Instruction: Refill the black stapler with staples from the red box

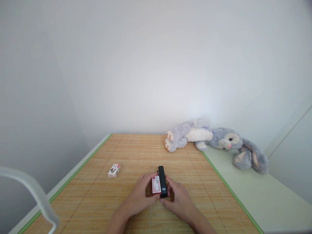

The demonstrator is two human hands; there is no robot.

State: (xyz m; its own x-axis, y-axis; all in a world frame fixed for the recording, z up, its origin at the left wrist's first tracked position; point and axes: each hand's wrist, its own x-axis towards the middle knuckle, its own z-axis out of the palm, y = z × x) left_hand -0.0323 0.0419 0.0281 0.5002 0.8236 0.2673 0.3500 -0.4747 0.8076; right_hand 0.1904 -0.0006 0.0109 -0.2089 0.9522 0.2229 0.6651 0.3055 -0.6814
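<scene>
Near the front middle of the mat, a small red-and-white box (156, 185) lies right beside a black stapler (162, 181), long sides together. My left hand (140, 192) grips the box from the left, fingers at its far end and thumb at its near end. On the other side, my right hand (179, 199) curls around the stapler, with the thumb by its near end and the fingers along its right side. The fingertips of both hands are partly hidden.
A second small white-and-red box (114, 170) lies to the left on the bamboo mat (136, 152). A grey plush rabbit (198, 134) lies across the back right, over mat and pale tabletop (234, 175). A white curved bar (31, 188) juts in at lower left.
</scene>
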